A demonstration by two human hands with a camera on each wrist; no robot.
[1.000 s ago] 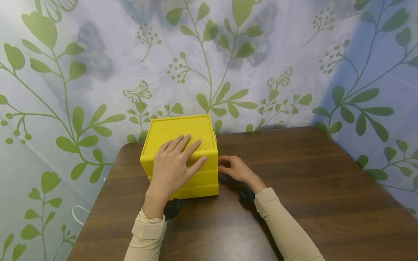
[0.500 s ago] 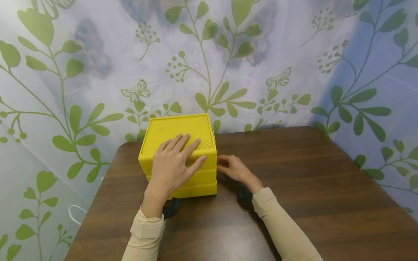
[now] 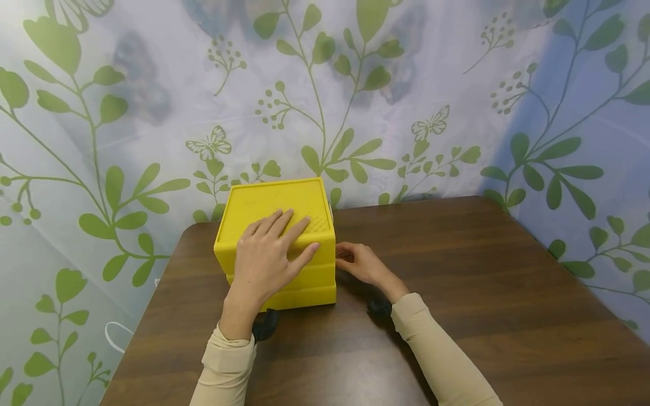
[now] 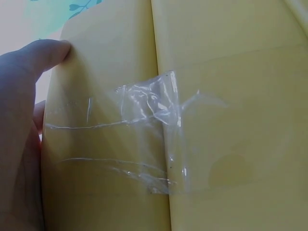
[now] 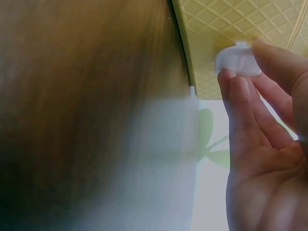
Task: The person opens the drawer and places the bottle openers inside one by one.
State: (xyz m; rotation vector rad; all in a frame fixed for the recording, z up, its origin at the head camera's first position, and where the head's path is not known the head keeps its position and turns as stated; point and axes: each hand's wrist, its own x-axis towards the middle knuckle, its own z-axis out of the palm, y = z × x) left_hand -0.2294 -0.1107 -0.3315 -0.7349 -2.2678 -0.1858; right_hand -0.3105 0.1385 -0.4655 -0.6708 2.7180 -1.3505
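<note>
A yellow box with a ridged front stands on the table, left of the middle in the head view. My left hand rests on its top and front edge, fingers spread and straight. In the left wrist view, clear wrinkled tape runs across a seam in the yellow front, and the thumb lies along its edge. My right hand is at the box's right side. There its thumb and fingers pinch a small white plastic latch against the criss-cross patterned wall.
The dark wooden table extends to the right and front of the box. Behind it hangs a pale curtain with green leaves and butterflies. A white cord loops beside the table's left edge. Both wrists wear black straps.
</note>
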